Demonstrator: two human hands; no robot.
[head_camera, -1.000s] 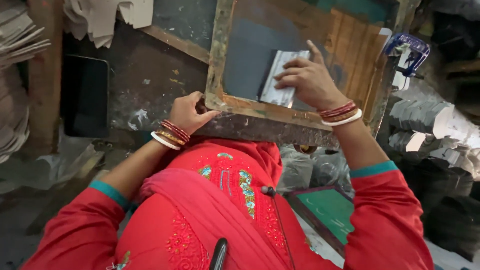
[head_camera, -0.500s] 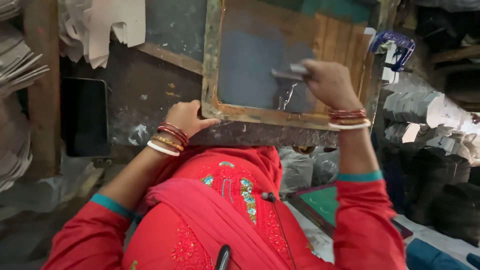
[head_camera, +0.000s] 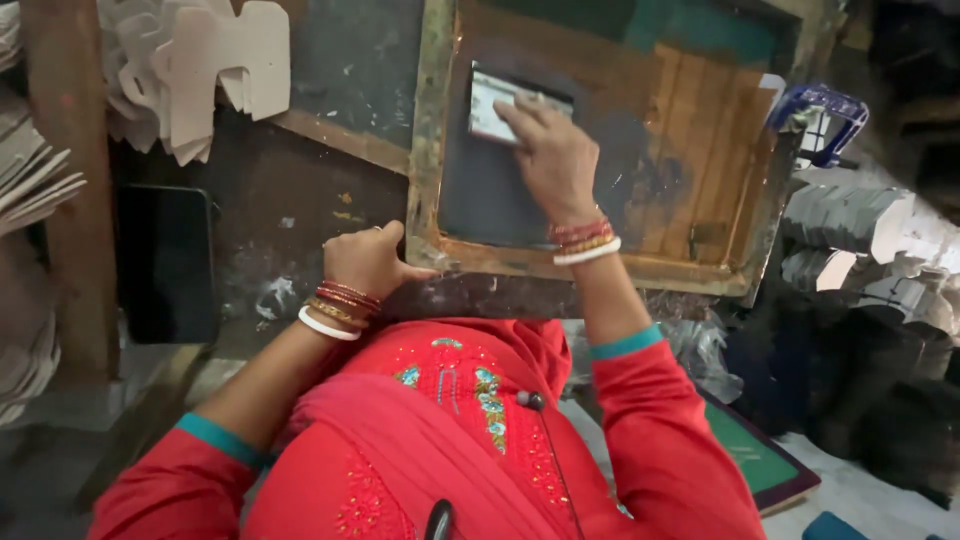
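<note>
Wooden-framed printing screen (head_camera: 440, 150), flat on the dark stained table (head_camera: 300, 230), steadied at its near-left corner by the left hand (head_camera: 365, 262), fingers curled shut; pale flat squeegee (head_camera: 495, 105) pressed under the right hand (head_camera: 550, 155), fingers closed over it; smearing is risked should the frame shift.

Red embroidered tunic (head_camera: 450, 440) with teal cuffs; red, gold and white bangles (head_camera: 585, 240); pale grey squeegee (head_camera: 505, 105); worn ochre wooden screen frame (head_camera: 600, 265); blue clamp (head_camera: 825, 110).

Your one head camera looks steeply down, close over your chest. It faces the wooden printing frame (head_camera: 600, 150) ahead.
</note>
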